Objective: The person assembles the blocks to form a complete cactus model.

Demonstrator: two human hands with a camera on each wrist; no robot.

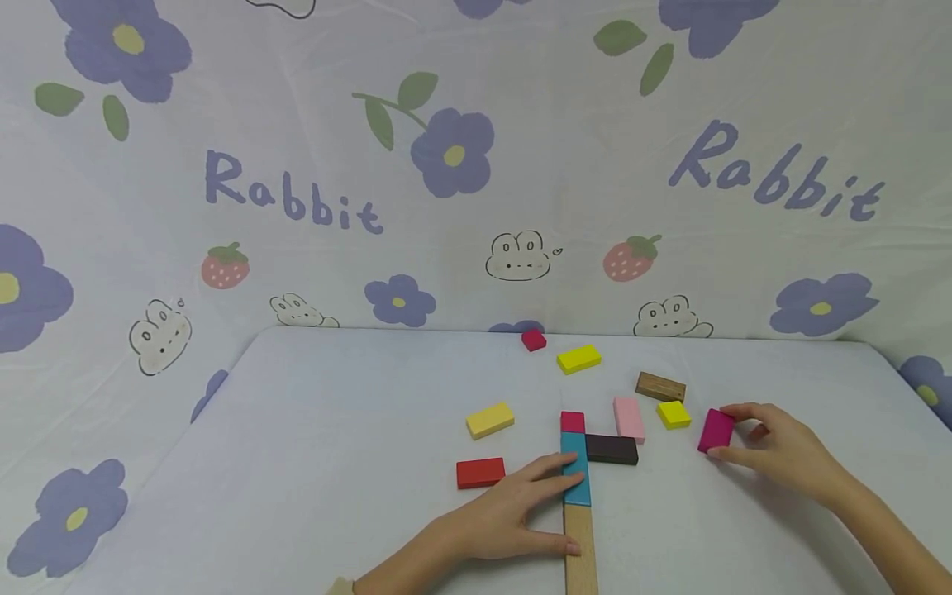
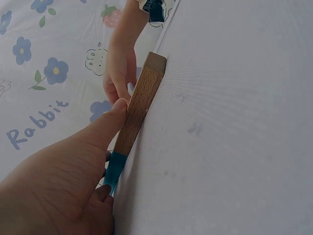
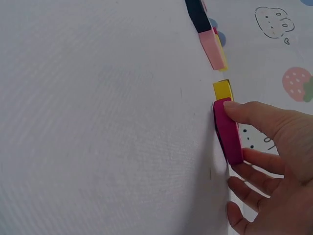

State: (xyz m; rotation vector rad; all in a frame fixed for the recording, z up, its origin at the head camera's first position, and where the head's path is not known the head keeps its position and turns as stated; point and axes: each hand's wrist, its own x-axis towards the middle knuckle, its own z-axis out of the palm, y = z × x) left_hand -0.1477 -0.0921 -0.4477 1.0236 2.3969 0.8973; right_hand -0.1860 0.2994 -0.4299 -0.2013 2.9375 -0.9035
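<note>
My right hand (image 1: 781, 450) pinches a magenta block (image 1: 717, 430) between thumb and fingers at the right of the table. In the right wrist view, the thumb presses one end of the magenta block (image 3: 229, 132) and a finger touches the other. A row of blocks runs toward me: a crimson block (image 1: 573, 421), a blue block (image 1: 576, 487) and a light wooden block (image 1: 581, 549). Across that row reaches my left hand (image 1: 502, 516), fingertips on the blue block and thumb on the wooden one. A black block (image 1: 612, 449) sits against the row's right side.
Near the right hand lie a small yellow block (image 1: 673, 415), a pink block (image 1: 629, 419) and a brown wooden block (image 1: 660, 387). Farther back are a yellow block (image 1: 579, 359) and a small red block (image 1: 533, 340). Left of the row are a pale yellow block (image 1: 490, 421) and a red block (image 1: 479, 473).
</note>
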